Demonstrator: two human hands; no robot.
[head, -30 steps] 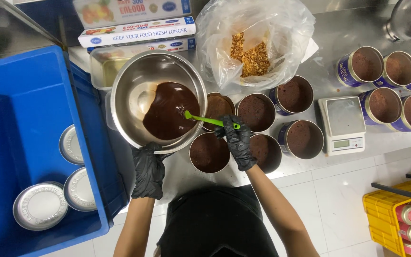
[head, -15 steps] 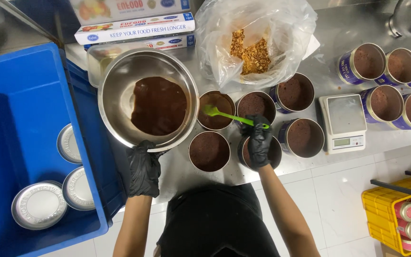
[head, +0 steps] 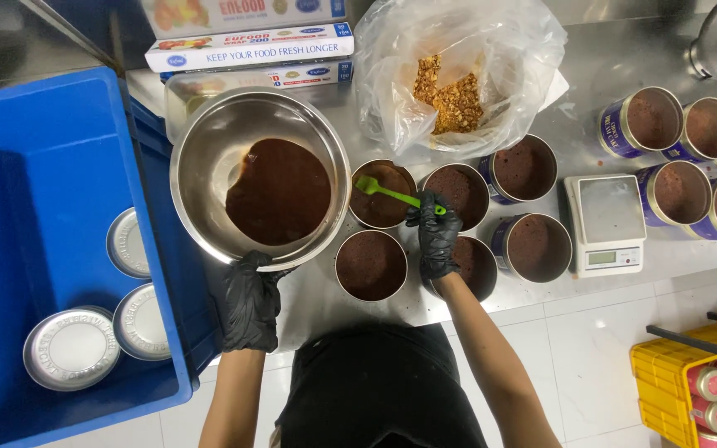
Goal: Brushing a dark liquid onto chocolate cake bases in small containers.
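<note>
The left hand (head: 250, 300), in a black glove, grips the near rim of a steel bowl (head: 209, 149) holding dark brown batter (head: 279, 191), on the desk (head: 616, 58) beside a blue crate (head: 43, 166). The right hand (head: 435, 232), also gloved, is closed around a green spatula (head: 387, 193) whose blade rests in a round tin (head: 382, 196) just right of the bowl. More filled tins surround it. A small scale (head: 606, 224) sits farther right.

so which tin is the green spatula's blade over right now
The tin right beside the steel bowl, back row; the green spatula blade sits over it, the other tins have nothing above them.
</note>
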